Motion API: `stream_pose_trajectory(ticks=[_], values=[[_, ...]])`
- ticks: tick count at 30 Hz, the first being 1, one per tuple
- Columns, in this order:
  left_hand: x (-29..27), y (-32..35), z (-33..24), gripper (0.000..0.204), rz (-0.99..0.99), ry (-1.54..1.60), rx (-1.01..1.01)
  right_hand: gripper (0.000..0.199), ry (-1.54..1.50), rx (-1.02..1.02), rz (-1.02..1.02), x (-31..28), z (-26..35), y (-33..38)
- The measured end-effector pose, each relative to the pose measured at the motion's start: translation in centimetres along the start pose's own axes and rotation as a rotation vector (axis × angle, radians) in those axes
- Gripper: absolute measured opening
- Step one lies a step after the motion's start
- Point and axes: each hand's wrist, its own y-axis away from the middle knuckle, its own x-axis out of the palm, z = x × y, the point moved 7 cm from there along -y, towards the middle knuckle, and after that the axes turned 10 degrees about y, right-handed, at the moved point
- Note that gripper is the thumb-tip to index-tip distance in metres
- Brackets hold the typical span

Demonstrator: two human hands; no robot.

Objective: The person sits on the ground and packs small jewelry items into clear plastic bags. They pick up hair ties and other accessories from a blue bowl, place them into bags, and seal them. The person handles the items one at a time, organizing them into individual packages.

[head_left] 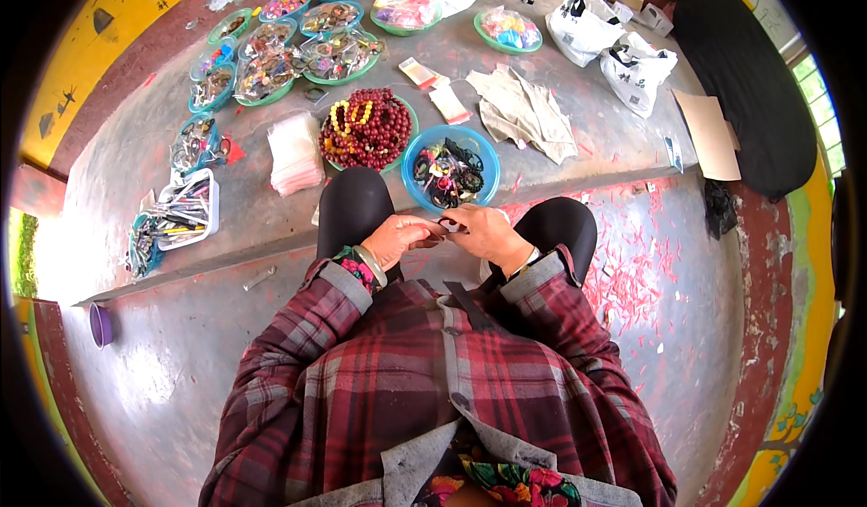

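Close in front of my body, my left hand and my right hand meet with bent fingers. A small dark piece is pinched between their fingertips; its kind is too small to make out. Just beyond the fingers stands a blue basin at the edge of the raised platform. It holds a tangle of black cords with small coloured trinkets. Left of that basin, dark red bead strings with some yellow beads are heaped in a green basin.
Clear plastic bags lie left of the beads. Several basins of small goods crowd the far left, with a white tray of pens nearer. A beige cloth and white shopping bags lie right. Red scraps litter the floor.
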Motion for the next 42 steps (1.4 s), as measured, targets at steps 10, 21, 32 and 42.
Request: stream_pose_trajectory(ticks=[10,21,32,42], values=[[-0.5,0.0,-0.7,0.029,-0.005,0.18,0.023,0.019,-0.056,-0.058,-0.126,-0.3,-0.7,-0.1],[-2.8,-0.9,2.3,0.029,-0.257,-0.09,-0.168,0.017,-0.185,-0.086,-0.207,-2.1,0.9,-0.3],[-2.7,-1.0,2.5,0.03,-0.244,-0.131,-0.179,0.017,-0.018,-0.107,-0.149,-1.1,2.3,-0.3],[-3.3,-1.3,3.1,0.028,-0.258,-0.134,-0.168,0.011,0.002,-0.053,-0.16,-0.8,2.2,-0.4]])
